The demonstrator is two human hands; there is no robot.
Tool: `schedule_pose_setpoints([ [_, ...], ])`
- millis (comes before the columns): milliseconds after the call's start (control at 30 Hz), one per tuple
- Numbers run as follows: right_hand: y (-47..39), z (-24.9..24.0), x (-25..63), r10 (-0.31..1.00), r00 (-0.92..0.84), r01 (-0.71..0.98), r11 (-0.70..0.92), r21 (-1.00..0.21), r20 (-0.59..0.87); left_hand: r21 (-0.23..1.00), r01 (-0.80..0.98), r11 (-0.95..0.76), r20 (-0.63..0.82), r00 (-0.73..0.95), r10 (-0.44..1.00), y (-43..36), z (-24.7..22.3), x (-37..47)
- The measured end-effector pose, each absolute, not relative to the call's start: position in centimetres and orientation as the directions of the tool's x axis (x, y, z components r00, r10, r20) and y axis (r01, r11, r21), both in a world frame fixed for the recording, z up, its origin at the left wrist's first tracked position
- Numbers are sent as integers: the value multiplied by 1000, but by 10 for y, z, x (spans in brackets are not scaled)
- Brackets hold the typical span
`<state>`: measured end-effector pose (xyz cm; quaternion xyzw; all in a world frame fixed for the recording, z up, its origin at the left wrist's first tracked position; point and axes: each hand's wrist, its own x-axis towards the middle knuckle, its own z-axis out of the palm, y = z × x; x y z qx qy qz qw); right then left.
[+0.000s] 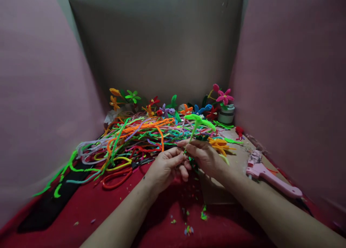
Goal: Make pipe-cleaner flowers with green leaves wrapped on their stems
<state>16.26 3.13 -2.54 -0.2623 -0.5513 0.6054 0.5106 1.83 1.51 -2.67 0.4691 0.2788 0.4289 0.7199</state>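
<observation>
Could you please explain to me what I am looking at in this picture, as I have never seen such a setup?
There is no robot here: one camera, worn on a person's head, looks forward and down at their bare hands. The left hand and right hand meet at the stem of a bright green fuzzy flower. Behind them lies a tangled heap of colourful fuzzy stems on red cloth, with more finished-looking flowers at the back. A pink glue gun lies to the right.
</observation>
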Motion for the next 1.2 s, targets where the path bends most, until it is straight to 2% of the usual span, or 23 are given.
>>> schedule_pose_setpoints([
  [100, 27, -20, 165, 862, -431, -432, 63, -900, 267, 830, -480, 282, 66, 588, 806, 15, -31, 18],
  [233, 26, -17, 168, 833, -446, -436, 118, -892, 328, 768, -550, 327, 145, 648, 748, 14, -34, 19],
  [467, 31, -20, 167, 799, -478, -579, 26, -815, 365, 759, -563, 328, 168, 655, 737, 14, -36, 20],
  [567, 30, -19, 168, 794, -482, -581, 27, -814, 371, 760, -563, 325, 175, 659, 732, 12, -34, 20],
  [700, 30, -16, 171, 806, -439, -531, 124, -838, 398, 772, -560, 301, 174, 641, 747, 10, -29, 21],
  [867, 32, -8, 174, 846, -368, -352, 258, -900, 387, 832, -509, 219, 129, 562, 817, 12, -24, 21],
  [1033, 33, 1, 179, 853, -351, -188, 339, -922, 385, 885, -434, 167, 89, 511, 855, 14, -25, 20],
  [1200, 32, 3, 183, 865, -335, -154, 340, -928, 373, 901, -403, 160, 61, 483, 873, 14, -23, 25],
])
